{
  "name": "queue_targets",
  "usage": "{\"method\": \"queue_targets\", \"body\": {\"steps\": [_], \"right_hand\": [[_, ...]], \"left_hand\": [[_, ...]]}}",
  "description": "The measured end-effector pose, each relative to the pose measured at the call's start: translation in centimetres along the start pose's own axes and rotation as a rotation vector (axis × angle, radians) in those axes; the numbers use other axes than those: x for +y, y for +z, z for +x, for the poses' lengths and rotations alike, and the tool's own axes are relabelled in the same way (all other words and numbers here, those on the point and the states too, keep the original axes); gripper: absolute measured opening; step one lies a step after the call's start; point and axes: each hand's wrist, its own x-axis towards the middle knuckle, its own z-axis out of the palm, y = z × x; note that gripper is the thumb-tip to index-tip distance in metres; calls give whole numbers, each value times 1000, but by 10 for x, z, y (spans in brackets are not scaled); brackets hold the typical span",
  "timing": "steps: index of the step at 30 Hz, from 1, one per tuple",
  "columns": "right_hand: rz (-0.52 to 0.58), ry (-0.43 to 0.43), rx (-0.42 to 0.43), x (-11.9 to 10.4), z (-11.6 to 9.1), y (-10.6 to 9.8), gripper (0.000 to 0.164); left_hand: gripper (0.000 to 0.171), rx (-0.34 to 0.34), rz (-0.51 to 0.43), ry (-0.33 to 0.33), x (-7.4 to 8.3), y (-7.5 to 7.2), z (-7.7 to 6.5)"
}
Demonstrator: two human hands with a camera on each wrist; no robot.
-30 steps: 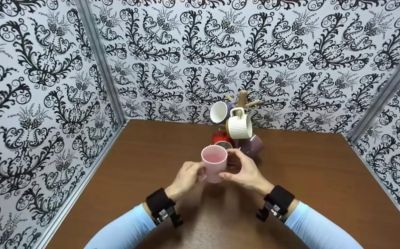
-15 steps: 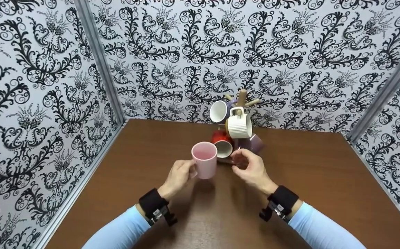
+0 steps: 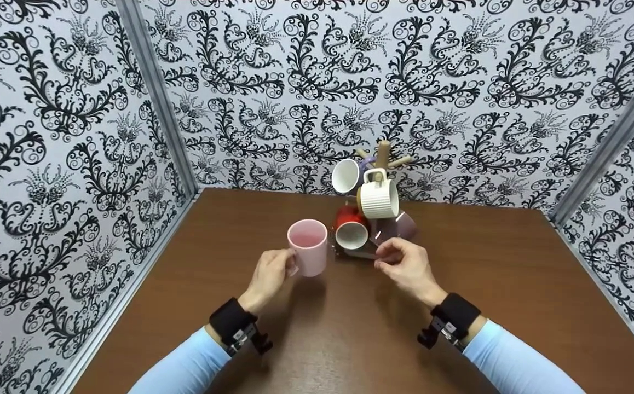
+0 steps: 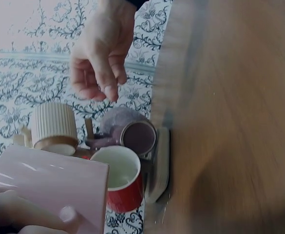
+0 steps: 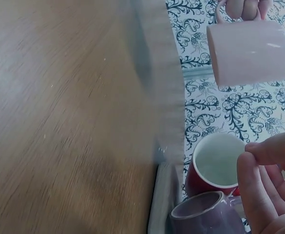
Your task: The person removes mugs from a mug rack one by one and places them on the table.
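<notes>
My left hand holds a pink mug by its handle, upright and raised above the brown table. In the right wrist view the pink mug hangs apart from everything but that hand. To the right, my right hand is held in the air with loosely curled fingers and nothing between them. Its thumb and index fingertips are close together, in front of a purple mug. Beyond the hands stands a wooden mug tree. A red mug with a pale inside is low on it.
Higher on the tree are a ribbed white mug and a mug with a white inside and a lilac handle. The tree's base rests on the table. Patterned walls enclose the back and sides.
The right hand has let go of the pink mug and drawn back to the right. The left hand has carried the mug leftward, uncovering the red mug.
</notes>
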Motion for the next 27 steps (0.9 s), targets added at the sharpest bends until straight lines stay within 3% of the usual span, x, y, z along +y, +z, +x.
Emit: {"method": "queue_targets", "body": {"steps": [7, 18, 25, 27], "right_hand": [[-115, 26, 21, 1, 1, -6, 19], [-130, 48, 34, 1, 1, -13, 18], [-132, 41, 52, 0, 0, -18, 17], [-137, 46, 60, 0, -1, -19, 17]], "left_hand": [[42, 87, 27, -33, -4, -16, 2], [41, 166, 22, -90, -4, -37, 1], [40, 239, 149, -73, -2, -54, 0], [40, 259, 134, -85, -2, -59, -2]]}}
